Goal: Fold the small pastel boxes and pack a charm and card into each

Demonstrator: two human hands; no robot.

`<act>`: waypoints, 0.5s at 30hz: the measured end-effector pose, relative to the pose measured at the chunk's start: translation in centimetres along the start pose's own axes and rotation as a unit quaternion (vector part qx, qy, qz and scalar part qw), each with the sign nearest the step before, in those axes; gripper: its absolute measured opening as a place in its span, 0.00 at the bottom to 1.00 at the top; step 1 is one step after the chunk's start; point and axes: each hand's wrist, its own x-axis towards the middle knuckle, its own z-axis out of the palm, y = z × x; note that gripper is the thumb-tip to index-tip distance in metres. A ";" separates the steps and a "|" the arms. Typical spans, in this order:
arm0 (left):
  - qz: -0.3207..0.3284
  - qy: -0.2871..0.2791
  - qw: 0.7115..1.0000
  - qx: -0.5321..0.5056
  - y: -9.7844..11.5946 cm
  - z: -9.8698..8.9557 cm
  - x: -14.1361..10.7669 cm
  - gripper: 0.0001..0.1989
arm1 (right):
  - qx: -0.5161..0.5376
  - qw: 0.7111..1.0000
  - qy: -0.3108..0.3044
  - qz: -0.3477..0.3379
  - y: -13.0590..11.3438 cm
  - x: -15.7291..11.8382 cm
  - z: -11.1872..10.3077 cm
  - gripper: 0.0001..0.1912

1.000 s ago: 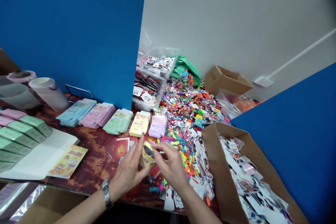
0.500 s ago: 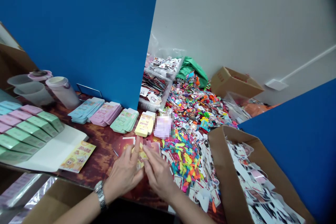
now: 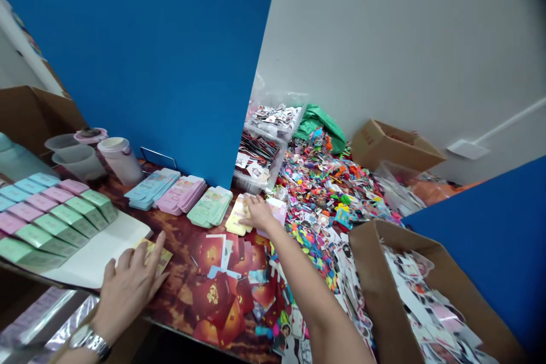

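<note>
My left hand [image 3: 132, 281] is at the left, fingers spread over a flat yellow printed carton [image 3: 165, 256] at the edge of a white sheet. The hand hides much of this carton. Farther away, my right hand [image 3: 258, 214] rests its fingertips on a stack of flat yellow cartons [image 3: 235, 220], fingers apart. Beside that stack lie flat purple cartons [image 3: 279, 210], partly behind my right hand. To its left are stacks of green [image 3: 209, 206], pink [image 3: 181, 194] and blue [image 3: 151, 186] cartons. Red and orange printed cards [image 3: 219, 296] lie between my hands.
Rows of folded cartons [image 3: 55, 222] stand on the white sheet [image 3: 104, 250] at left, near plastic cups [image 3: 81, 160] and a lidded jug [image 3: 120, 160]. Small colourful trinkets [image 3: 328, 182] are heaped at right. A cardboard box [image 3: 367, 273] holds cut-outs; blue panels [image 3: 162, 57] rise behind.
My hands were together over a yellow piece at the middle. The left has moved left onto the yellow carton there; the right has reached forward to the yellow stack. The view has shifted.
</note>
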 end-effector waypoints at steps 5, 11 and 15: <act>0.019 0.096 0.987 -0.124 2.7 -0.8 2.5 0.38 | -0.026 0.997 0.067 0.009 -1.0 -0.7 -0.5 0.40; 0.045 0.103 0.922 -0.371 10.2 -4.5 7.4 0.44 | 0.013 0.969 0.245 -0.026 -4.1 -4.9 -3.6 0.22; 0.015 0.087 0.895 -0.437 13.2 -5.6 8.2 0.50 | 0.120 0.935 0.316 -0.107 -7.1 -9.3 -5.6 0.21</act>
